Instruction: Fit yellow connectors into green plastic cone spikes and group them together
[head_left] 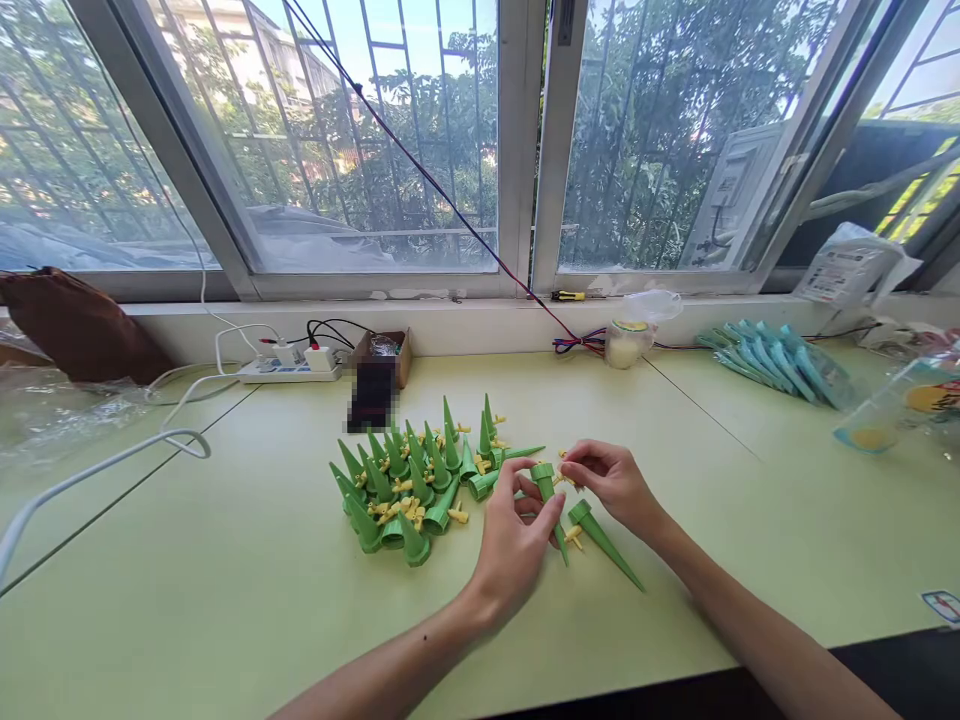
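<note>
My left hand (510, 540) is closed around a green plant watering spike (543, 482), its wide capped end up and its point slanting down. Close beside it, my right hand (611, 485) pinches a small yellow valve piece (563, 455), partly hidden by the fingertips. Under my hands, another green spike (611, 548) lies on the table with a yellow valve (574, 538) beside its shaft. To the left of my hands stands a cluster of green spikes (414, 545), most with tips up and some lying over. Loose yellow valves (390, 510) are scattered among them.
On the pale green table (225, 590), a small cardboard box (405, 358) and a power strip (289, 372) stand near the window. A white cable (82, 480) crosses the left side. A jar (625, 345), teal packets (780, 360) and plastic bags (900, 400) are farther right.
</note>
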